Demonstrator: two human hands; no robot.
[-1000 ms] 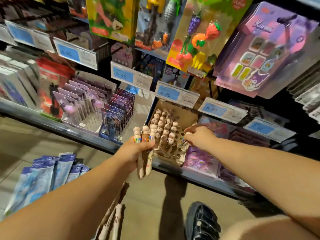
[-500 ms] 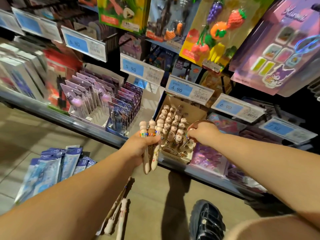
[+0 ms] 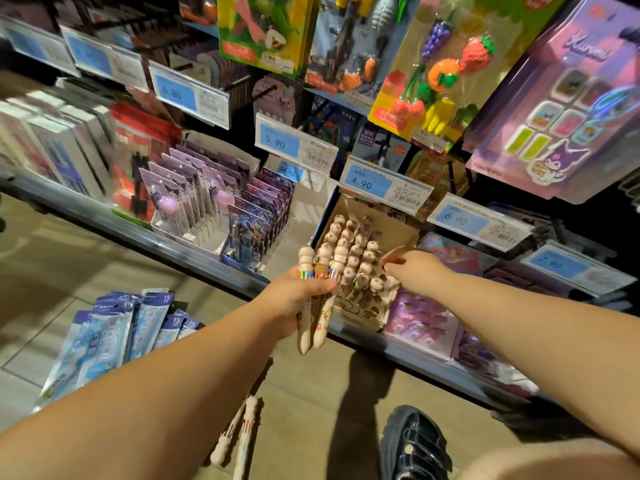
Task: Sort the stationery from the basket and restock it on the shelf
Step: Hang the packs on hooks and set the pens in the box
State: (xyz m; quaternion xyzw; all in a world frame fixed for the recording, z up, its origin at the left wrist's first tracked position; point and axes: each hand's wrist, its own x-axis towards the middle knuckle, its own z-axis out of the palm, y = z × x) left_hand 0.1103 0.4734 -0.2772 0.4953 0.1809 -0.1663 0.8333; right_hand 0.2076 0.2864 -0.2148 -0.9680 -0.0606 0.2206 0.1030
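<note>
Our left hand (image 3: 294, 299) is wrapped round a bunch of fat pens (image 3: 323, 261) — three or so, with round heads on top and little coloured buttons under the heads. The pens stand almost straight up, heads at 12 o'clock. Just at 2 o'clock from that hand is the pen box (image 3: 349, 318), a brown card box at the front of the shelf (image 3: 156, 242), full of more of the same pens standing in holes. Our right hand (image 3: 415, 271) comes over the box from the 3 o'clock side, fingers bent, tips near the pen heads — we cannot tell if it has one pinched or not. A price tag (image 3: 369, 184) that says 4.90 hangs at 12 o'clock above the box. On the floor, at 6 o'clock from the left hand, lie two loose pens (image 3: 242, 431). At 8 o'clock is a pile of blue packets (image 3: 110, 341). A dark shoe (image 3: 412, 445) is at 5 o'clock
</note>
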